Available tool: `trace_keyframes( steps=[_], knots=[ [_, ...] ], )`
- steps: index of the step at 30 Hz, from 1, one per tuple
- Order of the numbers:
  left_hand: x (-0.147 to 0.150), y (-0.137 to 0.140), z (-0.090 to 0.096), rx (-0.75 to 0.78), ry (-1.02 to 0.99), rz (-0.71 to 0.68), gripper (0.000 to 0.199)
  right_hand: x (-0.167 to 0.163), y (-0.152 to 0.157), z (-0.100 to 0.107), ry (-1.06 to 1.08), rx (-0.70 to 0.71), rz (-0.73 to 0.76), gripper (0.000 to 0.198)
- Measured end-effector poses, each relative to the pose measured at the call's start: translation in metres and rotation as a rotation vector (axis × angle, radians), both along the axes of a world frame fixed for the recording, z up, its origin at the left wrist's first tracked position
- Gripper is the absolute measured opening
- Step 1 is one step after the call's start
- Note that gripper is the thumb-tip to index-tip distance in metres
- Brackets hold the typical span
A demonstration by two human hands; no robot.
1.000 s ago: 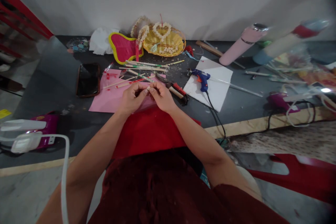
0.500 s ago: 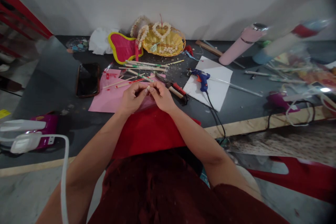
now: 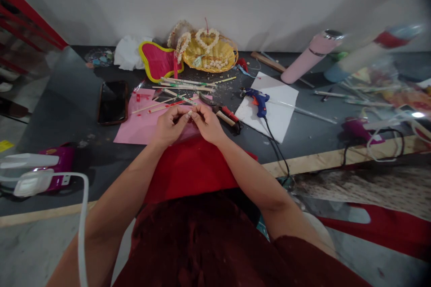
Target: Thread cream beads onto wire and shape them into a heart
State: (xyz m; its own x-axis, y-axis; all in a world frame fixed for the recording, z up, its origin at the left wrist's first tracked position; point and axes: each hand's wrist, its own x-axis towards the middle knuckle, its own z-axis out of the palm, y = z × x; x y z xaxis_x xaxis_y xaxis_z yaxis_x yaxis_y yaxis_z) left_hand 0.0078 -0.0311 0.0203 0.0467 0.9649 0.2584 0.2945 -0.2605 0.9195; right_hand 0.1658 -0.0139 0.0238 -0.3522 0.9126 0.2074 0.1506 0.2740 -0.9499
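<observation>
The small whitish piece (image 3: 190,113) is located between the two hands: it lies to the right of the left hand (image 3: 171,124) and to the left of the right hand (image 3: 208,124). Both hands pinch it between thumb and fingers, so neither is clearly nearer. Its long axis is too small to tell. The hands are in front of the one flat pink paper sheet (image 3: 134,128), with one bright red cloth (image 3: 198,170) nearer to the body.

Counting the others on the dark grey counter (image 3: 84,112): one blue-and-orange glue gun (image 3: 261,105) on one white square sheet (image 3: 286,103), to the right; one black phone in a brown case (image 3: 113,103), to the left; one oval yellow woven basket (image 3: 229,51), behind, with one heart-shaped loop of cream beads (image 3: 199,39); one pale pink cylindrical bottle (image 3: 305,60). The thin pale wooden sticks (image 3: 188,82) are several, but they overlap, so I cannot count them exactly.
</observation>
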Motion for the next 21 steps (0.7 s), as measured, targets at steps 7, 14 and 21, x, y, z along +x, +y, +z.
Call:
trace_keyframes(
  steps=[7,14,21],
  knots=[
    [0.0011,-0.0010,0.0012,-0.013,0.009,0.045,0.019,-0.0004,0.0008,-0.0003,-0.027,0.019,-0.004,0.030],
    [0.0020,-0.0013,0.0026,-0.024,0.009,0.044,0.019,0.0002,0.0013,0.0002,-0.075,0.028,-0.013,0.025],
    [0.0020,0.0000,0.0032,-0.021,0.024,0.036,0.017,-0.0004,0.0003,0.0013,-0.095,0.028,-0.011,0.025]
  ],
)
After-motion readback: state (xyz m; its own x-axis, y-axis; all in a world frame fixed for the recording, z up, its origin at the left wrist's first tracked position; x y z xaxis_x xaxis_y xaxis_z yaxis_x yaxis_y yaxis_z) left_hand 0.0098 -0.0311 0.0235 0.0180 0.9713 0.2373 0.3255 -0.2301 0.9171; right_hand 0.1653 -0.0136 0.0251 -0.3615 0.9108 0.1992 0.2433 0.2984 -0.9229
